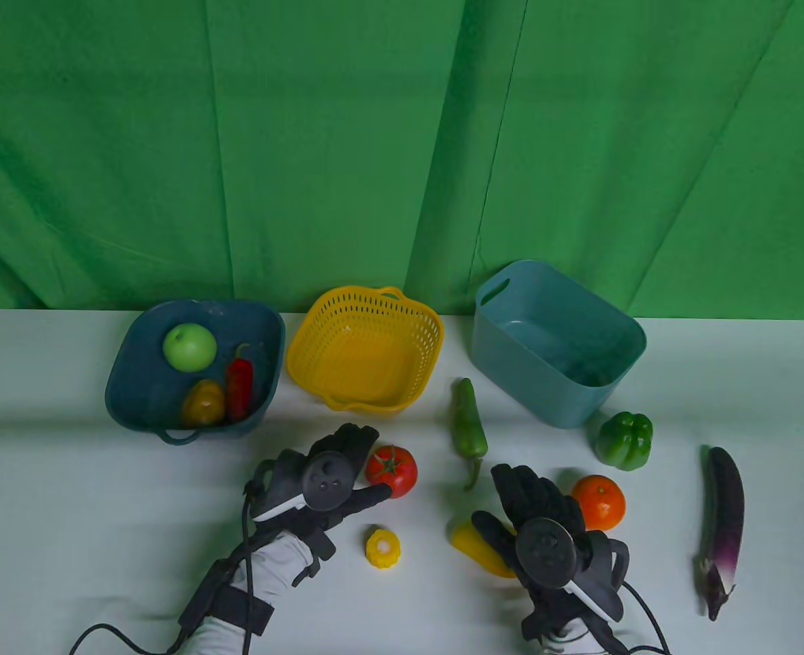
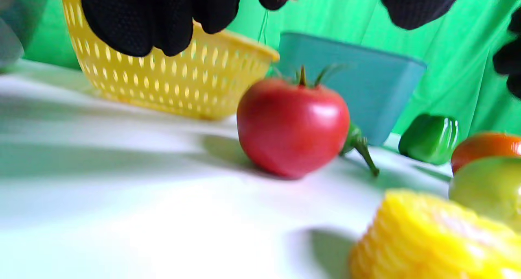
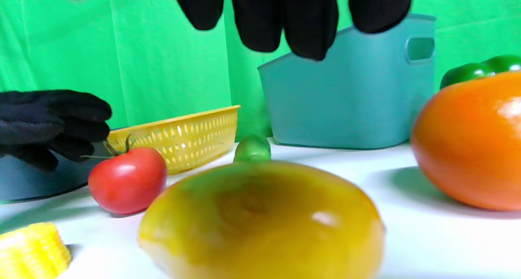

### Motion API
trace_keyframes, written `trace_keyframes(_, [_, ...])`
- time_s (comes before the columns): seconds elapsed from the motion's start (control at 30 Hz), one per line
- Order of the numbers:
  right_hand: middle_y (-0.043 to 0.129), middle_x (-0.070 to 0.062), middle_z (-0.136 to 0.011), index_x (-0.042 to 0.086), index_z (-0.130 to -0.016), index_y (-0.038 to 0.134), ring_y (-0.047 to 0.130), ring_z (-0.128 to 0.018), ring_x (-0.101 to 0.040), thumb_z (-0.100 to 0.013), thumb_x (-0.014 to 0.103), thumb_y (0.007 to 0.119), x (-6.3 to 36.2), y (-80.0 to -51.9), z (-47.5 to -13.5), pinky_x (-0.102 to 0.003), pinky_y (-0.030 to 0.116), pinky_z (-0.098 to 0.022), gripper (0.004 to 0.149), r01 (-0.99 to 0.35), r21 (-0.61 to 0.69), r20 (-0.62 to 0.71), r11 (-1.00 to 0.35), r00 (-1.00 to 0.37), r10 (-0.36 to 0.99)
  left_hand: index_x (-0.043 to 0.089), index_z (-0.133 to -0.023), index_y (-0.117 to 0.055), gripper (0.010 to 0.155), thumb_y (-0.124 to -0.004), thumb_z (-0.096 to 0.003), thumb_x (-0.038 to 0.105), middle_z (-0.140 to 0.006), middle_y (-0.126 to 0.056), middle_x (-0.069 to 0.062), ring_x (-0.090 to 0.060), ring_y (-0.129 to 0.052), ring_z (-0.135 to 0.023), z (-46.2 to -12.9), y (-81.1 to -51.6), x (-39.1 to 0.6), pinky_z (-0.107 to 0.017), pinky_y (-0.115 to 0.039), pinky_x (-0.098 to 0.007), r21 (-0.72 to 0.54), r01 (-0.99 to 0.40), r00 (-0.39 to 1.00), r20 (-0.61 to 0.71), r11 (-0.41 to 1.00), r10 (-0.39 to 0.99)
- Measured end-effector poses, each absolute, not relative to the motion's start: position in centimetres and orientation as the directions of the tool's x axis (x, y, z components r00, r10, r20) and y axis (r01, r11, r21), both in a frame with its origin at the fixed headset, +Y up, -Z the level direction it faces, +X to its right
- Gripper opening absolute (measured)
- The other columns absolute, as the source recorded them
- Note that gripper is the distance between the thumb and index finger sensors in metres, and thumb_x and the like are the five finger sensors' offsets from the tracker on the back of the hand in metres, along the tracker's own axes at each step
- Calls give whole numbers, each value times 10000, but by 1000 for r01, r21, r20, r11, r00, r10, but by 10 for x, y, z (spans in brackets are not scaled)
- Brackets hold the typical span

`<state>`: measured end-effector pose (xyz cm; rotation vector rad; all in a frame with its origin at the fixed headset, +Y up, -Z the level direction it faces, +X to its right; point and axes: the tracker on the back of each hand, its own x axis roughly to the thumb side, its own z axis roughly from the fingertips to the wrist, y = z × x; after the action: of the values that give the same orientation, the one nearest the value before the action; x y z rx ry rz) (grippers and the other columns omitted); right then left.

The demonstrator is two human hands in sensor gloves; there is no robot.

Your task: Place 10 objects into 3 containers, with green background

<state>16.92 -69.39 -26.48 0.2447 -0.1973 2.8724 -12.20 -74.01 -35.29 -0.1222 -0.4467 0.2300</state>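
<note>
**Both hands spread above loose vegetables**

Table view: the left hand hovers open at the tomato's 9 o'clock; the right hand, fingers spread, covers the yellow pepper.

Left wrist view: fingers hang apart above the tabletop; tomato ahead.

Right wrist view: fingers hang loose over the pepper.

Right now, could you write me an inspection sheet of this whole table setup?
Surface: white table, seven items loose on it.
Job's things: dark blue basket holds three items; yellow basket and teal bin look empty. Loose: tomato, corn piece, green chili, yellow fruit, orange, green bell pepper, eggplant.
Clutter: nothing seen.
Grippers: left hand beside the tomato; right hand over the yellow fruit; neither grips anything.
Cables: black cable from left wrist.
Surroundings: green curtain.
</note>
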Motion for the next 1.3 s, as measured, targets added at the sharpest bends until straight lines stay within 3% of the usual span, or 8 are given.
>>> trace_keyframes(0.57, [592, -172, -1188, 248, -1160, 478, 640, -1019, -490, -550, 668, 538, 169, -695, -266, -706, 514, -731, 743, -252, -107, 178, -962, -957, 230, 251, -1198, -122, 1020, -609, -486, 795, -1151, -446, -445, -633, -684, -991, -381, -754, -79, -625, -717, -632, -347, -15, 915, 374, 938, 153])
trace_keyframes(0.97, [593, -174, -1187, 248, -1160, 478, 641, -1019, -489, -550, 668, 539, 170, -695, -267, -706, 515, -731, 744, -254, -104, 177, -961, -956, 234, 316, -1179, -159, 956, -670, -495, 743, -1151, -486, -389, -561, -732, -980, -392, -773, -73, -626, -733, -590, -361, 7, 930, 346, 932, 127])
trace_keyframes(1.13, [590, -172, -1189, 252, -1160, 477, 639, -1020, -490, -550, 669, 538, 170, -695, -267, -706, 513, -732, 742, -252, -96, 175, -963, -957, 233, 311, -1173, -171, 930, -681, -508, 714, -1150, -543, -306, -493, -736, -982, -393, -775, -72, -627, -738, -546, -337, -8, 930, 344, 941, 131])
trace_keyframes(1.3, [591, -172, -1188, 249, -1160, 477, 641, -1019, -489, -549, 669, 538, 170, -695, -267, -705, 513, -733, 743, -255, -98, 176, -962, -956, 235, 303, -1175, -213, 926, -699, -499, 708, -1095, -630, -258, -417, -818, -880, -393, -775, -71, -605, -759, -513, -302, -19, 922, 363, 953, 133])
